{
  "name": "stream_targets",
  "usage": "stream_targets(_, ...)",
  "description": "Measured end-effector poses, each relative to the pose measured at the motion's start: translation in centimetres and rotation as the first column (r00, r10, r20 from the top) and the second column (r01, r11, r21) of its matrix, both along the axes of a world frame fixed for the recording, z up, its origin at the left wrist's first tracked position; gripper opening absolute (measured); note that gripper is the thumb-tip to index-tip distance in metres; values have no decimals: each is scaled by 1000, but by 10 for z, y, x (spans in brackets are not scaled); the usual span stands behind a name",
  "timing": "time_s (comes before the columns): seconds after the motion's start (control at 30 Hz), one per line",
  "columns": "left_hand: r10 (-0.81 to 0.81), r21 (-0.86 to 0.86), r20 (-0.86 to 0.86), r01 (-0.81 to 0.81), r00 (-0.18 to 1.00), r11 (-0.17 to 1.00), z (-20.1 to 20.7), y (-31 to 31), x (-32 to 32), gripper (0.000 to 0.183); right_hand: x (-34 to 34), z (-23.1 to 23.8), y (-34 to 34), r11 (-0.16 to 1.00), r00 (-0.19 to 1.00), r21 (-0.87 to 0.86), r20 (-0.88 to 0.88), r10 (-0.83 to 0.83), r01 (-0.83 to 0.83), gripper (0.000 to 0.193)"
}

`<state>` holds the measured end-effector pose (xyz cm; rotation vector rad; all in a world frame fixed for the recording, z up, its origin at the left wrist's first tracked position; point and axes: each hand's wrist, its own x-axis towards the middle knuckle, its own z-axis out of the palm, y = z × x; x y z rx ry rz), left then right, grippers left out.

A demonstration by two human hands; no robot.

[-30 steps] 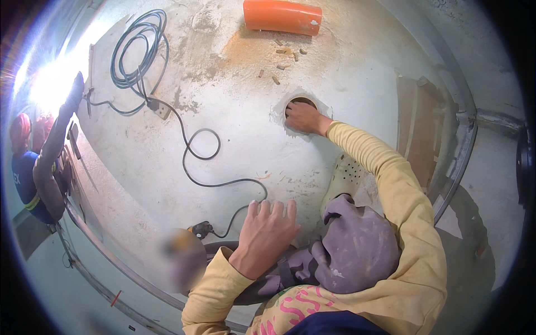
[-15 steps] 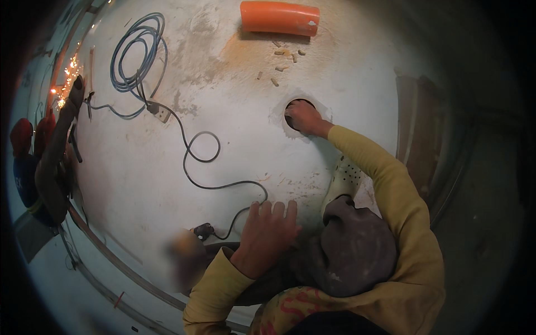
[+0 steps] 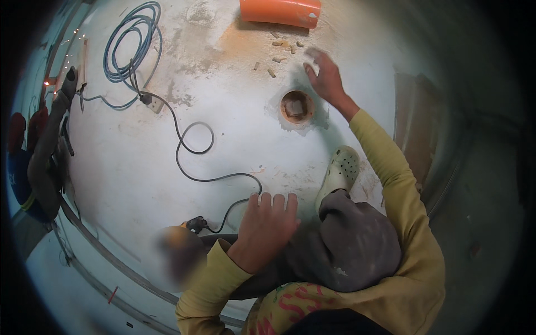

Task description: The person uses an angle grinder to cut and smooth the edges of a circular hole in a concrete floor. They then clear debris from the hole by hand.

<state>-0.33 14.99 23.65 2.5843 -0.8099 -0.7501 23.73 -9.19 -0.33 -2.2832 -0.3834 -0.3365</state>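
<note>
My right hand [image 3: 325,78] is raised over the floor beyond a round hole [image 3: 296,107], thumb and fingers apart, fingertips blurred, with nothing visible in it. The hole has an orange rim, a grey patch around it and a pale, blocky shape inside that I cannot make out. Just past the fingers lie several small brownish plugs [image 3: 276,60], and farther off an orange pipe piece [image 3: 280,12] rests on its side. My left hand [image 3: 269,226] lies palm down by my bent leg, fingers stretched out and holding nothing.
A coiled blue cable [image 3: 115,70] leads to a socket block [image 3: 153,104]. From there a black cord [image 3: 209,180] runs to a partly blurred tool [image 3: 196,224] by my left arm. At far left a co-worker's arm [image 3: 53,125] is near sparks. Boards [image 3: 416,120] lie at right.
My right hand has come out of the hole and moved up and right, baring the opening. My left hand has stayed in place. The sparks at left have dwindled.
</note>
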Motion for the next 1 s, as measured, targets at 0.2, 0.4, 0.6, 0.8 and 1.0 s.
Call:
stream_targets(0.2, 58, 3, -1, -58, 998, 998, -1, 1, -4, 48, -60, -23, 9, 608, 770, -483, -494, 404, -630, 27)
stream_targets(0.4, 16, 3, 53, -16, 998, 1000, -4, 1, -4, 50, -50, -44, 27, 365, 688, -604, -475, 549, -708, 25)
stream_targets(0.6, 32, 43, 25, -33, 999, 999, -4, 4, -8, 51, -49, -45, 32, 128, 583, -707, -450, 677, -695, 18)
stream_targets(0.8, 57, 22, 45, -58, 997, 998, -6, 7, -12, 51, -36, -49, 28, 71, 465, -714, -374, 802, -697, 14)
stream_targets(1.0, 61, 28, 56, -62, 997, 998, -8, 9, -13, 52, -34, -34, 9, 448, 581, -492, -152, 800, -746, 15)
